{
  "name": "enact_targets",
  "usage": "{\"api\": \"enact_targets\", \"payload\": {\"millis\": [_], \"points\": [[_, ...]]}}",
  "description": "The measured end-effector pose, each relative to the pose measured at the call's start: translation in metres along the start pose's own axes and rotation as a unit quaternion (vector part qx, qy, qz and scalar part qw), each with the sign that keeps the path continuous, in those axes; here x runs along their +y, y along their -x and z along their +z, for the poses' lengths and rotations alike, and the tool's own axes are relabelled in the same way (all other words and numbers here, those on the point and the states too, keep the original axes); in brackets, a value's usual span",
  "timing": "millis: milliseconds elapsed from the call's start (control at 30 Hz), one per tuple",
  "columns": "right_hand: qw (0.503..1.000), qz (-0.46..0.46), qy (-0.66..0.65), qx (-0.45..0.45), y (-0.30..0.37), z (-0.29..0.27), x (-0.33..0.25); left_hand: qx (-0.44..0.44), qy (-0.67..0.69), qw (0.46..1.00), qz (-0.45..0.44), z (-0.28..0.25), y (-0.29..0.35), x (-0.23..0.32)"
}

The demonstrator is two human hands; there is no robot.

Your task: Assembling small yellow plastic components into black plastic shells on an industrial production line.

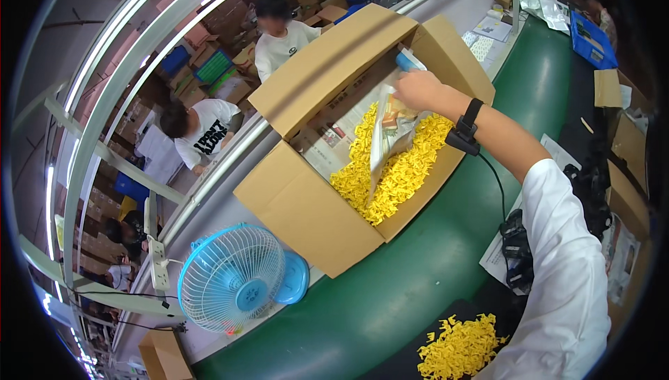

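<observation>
My right hand (419, 91), with a black band and small device at the wrist, reaches into an open cardboard box (310, 202). Its fingers are closed at the top of a thin, creased printed sheet (391, 126), white with orange patches; I cannot tell whether it is paper or plastic. Small yellow plastic pieces (408, 174) lie heaped on both sides of this sheet. Just beyond my fingers is a blue and white item (410, 61), partly hidden. Newspaper (327, 133) lines the box's left inner wall. My left hand does not show.
The box rests on a green conveyor belt (334, 321). Left of it stands a blue fan (251, 293). More yellow pieces (460, 345) lie on a black surface by my right sleeve. A blue crate (592, 40) is at the far right. Two people in white shirts are beyond the belt.
</observation>
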State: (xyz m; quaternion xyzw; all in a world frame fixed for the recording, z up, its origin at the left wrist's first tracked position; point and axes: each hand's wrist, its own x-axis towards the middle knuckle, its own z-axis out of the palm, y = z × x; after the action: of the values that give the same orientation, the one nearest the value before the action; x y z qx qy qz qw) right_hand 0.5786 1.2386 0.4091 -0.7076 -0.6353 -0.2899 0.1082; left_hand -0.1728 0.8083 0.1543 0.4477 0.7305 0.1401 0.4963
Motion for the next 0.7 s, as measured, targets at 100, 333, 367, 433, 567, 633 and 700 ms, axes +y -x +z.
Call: {"api": "enact_targets", "payload": {"millis": [100, 333, 367, 433, 567, 633, 700], "points": [[0.958, 0.183, -0.046, -0.214, -0.006, -0.033, -0.004, 0.053, 0.007, 0.997, 0.064, 0.008, 0.008, 0.019], [0.93, 0.286, -0.161, 0.164, -0.033, -0.089, 0.06, 0.085, 0.014, 0.986, 0.14, 0.009, 0.018, 0.042], [0.911, 0.292, -0.188, 0.222, -0.034, -0.101, 0.062, 0.085, 0.017, 0.987, 0.135, 0.008, 0.02, 0.044], [0.847, 0.323, -0.339, 0.25, -0.037, -0.121, 0.055, 0.089, 0.024, 0.986, 0.138, 0.007, 0.019, 0.042], [0.733, 0.341, -0.489, 0.328, -0.023, -0.145, 0.126, 0.058, 0.032, 0.982, 0.175, 0.008, 0.01, 0.051], [0.663, 0.341, -0.562, 0.358, -0.02, -0.156, 0.121, 0.065, 0.045, 0.979, 0.189, 0.009, 0.02, 0.067], [0.586, 0.308, -0.644, 0.384, -0.026, -0.194, 0.081, 0.083, 0.059, 0.974, 0.2, 0.008, 0.034, 0.083]]}}
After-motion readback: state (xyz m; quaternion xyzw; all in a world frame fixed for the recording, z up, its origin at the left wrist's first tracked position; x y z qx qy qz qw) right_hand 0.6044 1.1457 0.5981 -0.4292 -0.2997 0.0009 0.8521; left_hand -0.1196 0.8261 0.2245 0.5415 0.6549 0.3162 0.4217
